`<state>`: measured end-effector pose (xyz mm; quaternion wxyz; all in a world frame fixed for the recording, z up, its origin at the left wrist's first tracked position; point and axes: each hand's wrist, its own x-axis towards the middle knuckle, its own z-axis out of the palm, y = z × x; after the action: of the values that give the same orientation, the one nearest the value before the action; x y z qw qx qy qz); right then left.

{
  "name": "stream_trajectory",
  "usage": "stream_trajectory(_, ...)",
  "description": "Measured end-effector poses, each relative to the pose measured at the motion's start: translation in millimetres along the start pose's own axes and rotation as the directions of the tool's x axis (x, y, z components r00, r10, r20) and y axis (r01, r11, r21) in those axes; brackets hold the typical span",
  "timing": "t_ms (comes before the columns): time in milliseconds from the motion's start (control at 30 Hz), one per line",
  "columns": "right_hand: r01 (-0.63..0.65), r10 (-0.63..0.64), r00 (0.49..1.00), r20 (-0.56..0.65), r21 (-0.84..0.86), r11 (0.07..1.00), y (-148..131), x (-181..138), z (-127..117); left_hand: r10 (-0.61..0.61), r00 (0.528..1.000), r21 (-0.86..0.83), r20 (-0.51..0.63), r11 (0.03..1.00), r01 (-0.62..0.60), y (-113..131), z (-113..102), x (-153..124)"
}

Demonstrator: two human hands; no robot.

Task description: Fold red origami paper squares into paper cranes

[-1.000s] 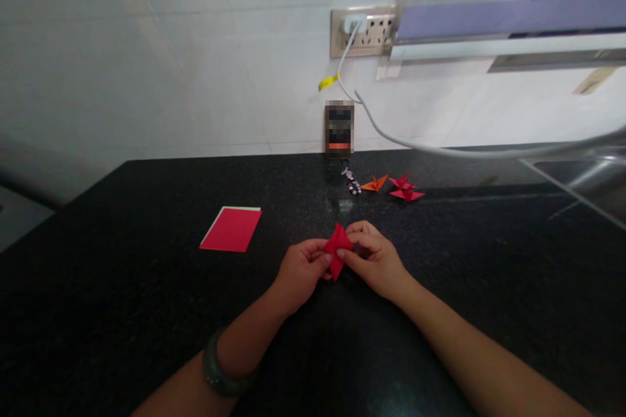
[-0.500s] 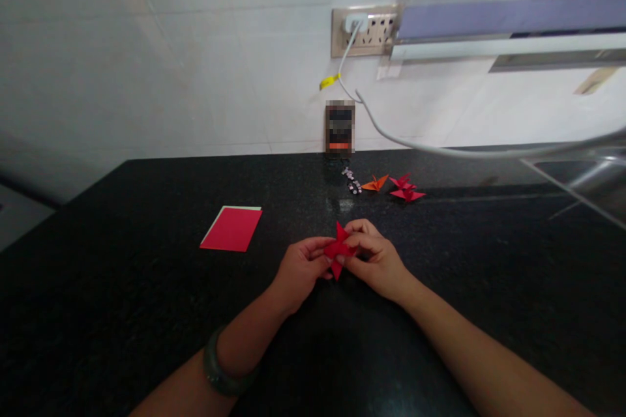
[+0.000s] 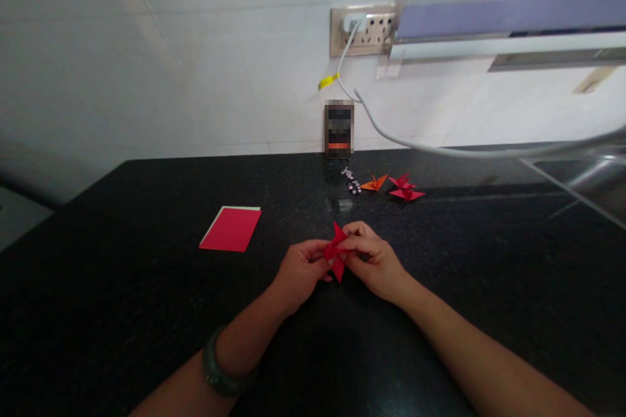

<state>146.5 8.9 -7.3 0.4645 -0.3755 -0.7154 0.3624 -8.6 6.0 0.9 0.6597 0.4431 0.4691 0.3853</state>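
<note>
A red origami crane (image 3: 338, 268) is held between my two hands over the dark countertop, its pointed wings sticking out above and below my fingers. My left hand (image 3: 304, 272) pinches its left side between thumb and fingers. From the right, my right hand (image 3: 372, 259) grips the folded paper with thumb and fingertips, which hide part of it. Farther back lie an orange paper crane (image 3: 375, 183) and two red-pink paper cranes (image 3: 407, 192). A stack of square origami paper (image 3: 231, 229), red on top with a pale sheet beneath, rests to the left.
A phone-like device with a blurred screen (image 3: 339, 129) leans on the wall, a beaded strap (image 3: 351, 181) lying before it. A white cable (image 3: 420, 148) runs from the wall socket (image 3: 364, 31) to the right. A metal sink edge (image 3: 577, 192) shows at right.
The red crane has turned slightly in my hands, its lower point swinging a little to the right. My right fingers have shifted on the paper. The other things stay put.
</note>
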Motion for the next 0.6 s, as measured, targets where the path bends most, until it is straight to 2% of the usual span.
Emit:
stream_trajectory(200,-0.065,0.063,0.997,-0.038,-0.051,0.997,-1.0,-0.2,4.2,0.013,0.997,0.054,0.075,0.998,-0.017,-4.1,-0.7,0.3)
stream_trajectory(367,-0.071,0.065,0.994,-0.090,-0.067,0.995,-3.1,-0.6,4.5,0.006,0.997,0.053,0.074,0.999,-0.010,-3.3,2.2,-1.5)
stream_trajectory(600,0.003,-0.004,1.000,-0.017,-0.065,0.998,-5.8,-2.0,4.5,0.020,0.999,-0.011,0.035,1.000,-0.019,-0.9,1.0,0.3)
